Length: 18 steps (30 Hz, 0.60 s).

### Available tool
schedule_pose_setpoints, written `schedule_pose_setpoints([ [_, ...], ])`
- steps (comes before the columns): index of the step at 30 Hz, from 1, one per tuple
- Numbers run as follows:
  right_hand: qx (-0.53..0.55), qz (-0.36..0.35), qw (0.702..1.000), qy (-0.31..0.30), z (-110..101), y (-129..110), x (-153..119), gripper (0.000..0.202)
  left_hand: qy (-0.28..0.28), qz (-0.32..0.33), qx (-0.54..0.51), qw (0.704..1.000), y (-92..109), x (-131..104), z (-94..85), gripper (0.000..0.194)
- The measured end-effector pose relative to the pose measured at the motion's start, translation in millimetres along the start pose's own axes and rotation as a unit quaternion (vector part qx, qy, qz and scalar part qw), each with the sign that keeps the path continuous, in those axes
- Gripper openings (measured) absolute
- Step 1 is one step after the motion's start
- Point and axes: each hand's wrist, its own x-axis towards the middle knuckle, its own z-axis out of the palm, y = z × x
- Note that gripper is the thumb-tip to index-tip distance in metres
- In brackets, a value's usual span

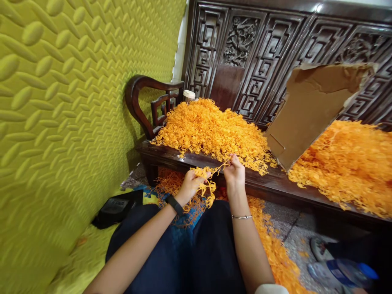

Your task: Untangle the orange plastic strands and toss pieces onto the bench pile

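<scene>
My left hand, a dark band at its wrist, is closed around a small bunch of orange branching plastic sprigs that dangle past the fingers. To its right, my right hand pinches the tip of one thin sprig, which stretches between the two hands. Both hands are just in front of the edge of a dark wooden bench. Right behind them on the seat rises a large heap of similar orange sprigs. My right fingertips partly hide what they pinch.
A cardboard sheet stands between this heap and a second orange heap. More sprigs lie on the floor. A water bottle and someone's shoe are at lower right. A black bag lies by the yellow padded wall.
</scene>
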Motion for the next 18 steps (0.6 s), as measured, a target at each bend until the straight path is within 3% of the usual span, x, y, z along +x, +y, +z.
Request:
schedule_pose_setpoints([
  [11,-0.006,0.03,0.999,0.01,0.9,-1.5,3.0,0.01,0.001,0.014,0.007,1.0,-0.2,3.9,14.2,0.029],
  [14,-0.035,-0.002,0.999,0.018,-0.2,-5.0,8.6,0.009,0.005,0.015,0.002,1.0,-2.7,3.0,15.7,0.03],
  [18,-0.086,-0.11,0.987,0.074,-17.2,-40.7,26.2,0.008,0.024,0.012,-0.01,1.0,-0.4,-7.4,-0.6,0.03],
])
